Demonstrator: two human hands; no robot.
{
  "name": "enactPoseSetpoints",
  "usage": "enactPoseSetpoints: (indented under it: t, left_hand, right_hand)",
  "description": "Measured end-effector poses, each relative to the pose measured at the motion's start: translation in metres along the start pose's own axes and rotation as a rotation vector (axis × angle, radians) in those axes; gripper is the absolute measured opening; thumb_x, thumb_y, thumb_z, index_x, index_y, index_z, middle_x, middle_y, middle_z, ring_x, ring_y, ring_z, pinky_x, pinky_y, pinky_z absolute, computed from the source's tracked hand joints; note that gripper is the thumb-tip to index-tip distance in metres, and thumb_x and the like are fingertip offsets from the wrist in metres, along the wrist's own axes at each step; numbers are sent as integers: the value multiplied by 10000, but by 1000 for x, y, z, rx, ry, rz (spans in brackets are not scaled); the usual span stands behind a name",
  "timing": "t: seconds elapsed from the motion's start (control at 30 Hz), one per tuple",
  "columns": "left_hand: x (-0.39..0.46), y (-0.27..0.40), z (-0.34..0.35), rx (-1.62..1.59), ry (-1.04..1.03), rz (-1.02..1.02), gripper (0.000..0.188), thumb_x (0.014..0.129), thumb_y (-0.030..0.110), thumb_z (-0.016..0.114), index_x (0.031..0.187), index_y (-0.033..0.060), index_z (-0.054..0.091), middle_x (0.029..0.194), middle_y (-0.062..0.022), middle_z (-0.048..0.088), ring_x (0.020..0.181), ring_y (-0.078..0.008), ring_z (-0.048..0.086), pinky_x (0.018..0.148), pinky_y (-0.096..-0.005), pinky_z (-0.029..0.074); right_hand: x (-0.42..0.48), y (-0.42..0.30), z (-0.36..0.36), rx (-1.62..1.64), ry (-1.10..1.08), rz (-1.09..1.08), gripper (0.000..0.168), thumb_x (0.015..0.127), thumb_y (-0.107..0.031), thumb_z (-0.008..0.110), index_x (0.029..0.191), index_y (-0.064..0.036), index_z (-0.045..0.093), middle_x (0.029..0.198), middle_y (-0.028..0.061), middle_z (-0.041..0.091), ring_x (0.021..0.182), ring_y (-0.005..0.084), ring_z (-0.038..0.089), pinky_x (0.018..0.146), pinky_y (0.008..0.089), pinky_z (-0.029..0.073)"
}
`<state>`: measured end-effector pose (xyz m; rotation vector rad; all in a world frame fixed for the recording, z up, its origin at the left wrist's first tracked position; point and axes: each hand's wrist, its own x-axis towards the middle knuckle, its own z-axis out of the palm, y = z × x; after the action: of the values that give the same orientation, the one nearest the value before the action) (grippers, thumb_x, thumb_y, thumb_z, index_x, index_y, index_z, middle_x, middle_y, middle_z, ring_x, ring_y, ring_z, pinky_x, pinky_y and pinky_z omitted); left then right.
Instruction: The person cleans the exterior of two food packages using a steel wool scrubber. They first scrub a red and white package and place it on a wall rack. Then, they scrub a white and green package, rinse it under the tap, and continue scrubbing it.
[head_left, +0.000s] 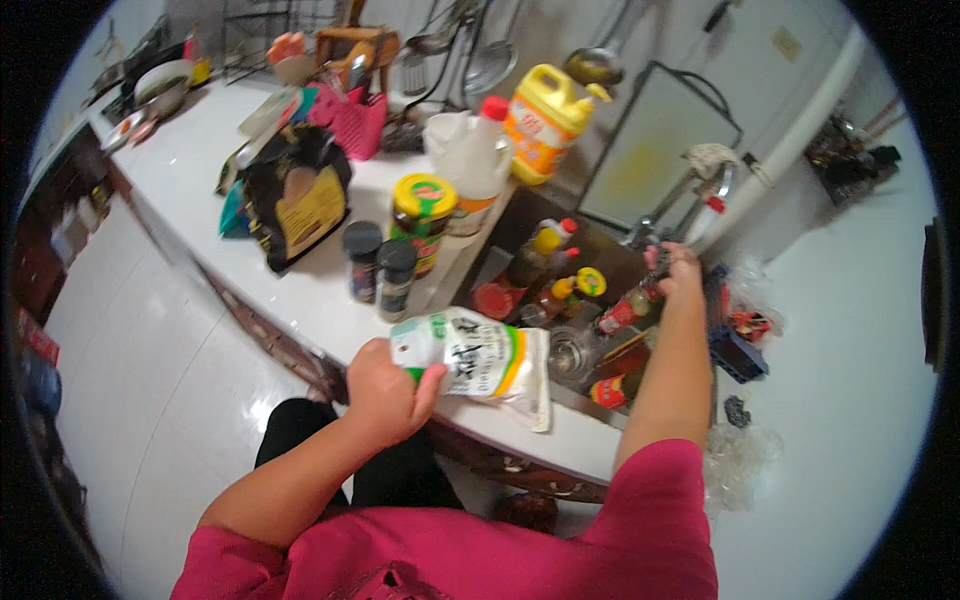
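My left hand (394, 394) grips one end of a white plastic bag of salt (480, 356), held over the counter's front edge beside the sink. My right hand (681, 271) reaches to the far right part of the sink, near the faucet (641, 229); a dark and pinkish thing shows at its fingertips, too blurred to name. Below that hand, a red-labelled bottle (621, 315) lies tilted in the sink (480, 262) among several other bottles and jars. On the counter left of the sink stand two dark-capped shakers (395, 281) and a yellow-lidded jar (424, 206).
A white jug (469, 154) and a yellow detergent jug (546, 124) stand behind the jars. Farther left are a black bag (300, 195) and a pink basket (349, 120). A cutting board (649, 150) leans on the wall. Plastic bags (739, 465) lie right of the sink.
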<state>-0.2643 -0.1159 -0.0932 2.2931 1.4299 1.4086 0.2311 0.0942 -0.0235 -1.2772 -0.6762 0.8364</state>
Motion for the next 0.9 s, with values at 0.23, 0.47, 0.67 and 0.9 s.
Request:
enactPoseSetpoints:
  t: [0.23,0.47,0.67,0.9]
  left_hand:
    - [-2,-3,-8,0,-24,9,216,873,252,699,852,38,696,765,-178,636,699,-424,569,645,-512,434]
    - [2,1,-7,-24,-80,-18,223,929,204,648,917,-15,689,831,-243,627,755,-447,579,683,-513,449]
    - [4,4,-9,33,-22,14,300,928,259,676,782,-4,687,719,-218,609,676,-431,555,639,-523,421]
    - [0,-1,-1,116,-32,-33,482,955,311,651,595,-9,646,620,-238,578,630,-444,540,615,-543,401]
  right_hand:
    - [-51,-8,27,-54,-43,-31,291,959,-39,588,1247,-2,572,1025,142,631,773,233,672,601,343,603]
    - [-166,-7,64,-744,-346,-228,359,910,-167,731,1241,-38,678,1068,93,705,925,182,672,775,321,553]
    - [-280,-25,86,-796,-542,-375,321,901,-183,741,1185,-34,710,1166,72,704,1073,149,631,959,307,491]
    - [-322,9,85,-888,-684,-645,260,856,-185,750,1081,-55,738,999,156,705,955,319,682,855,371,532]
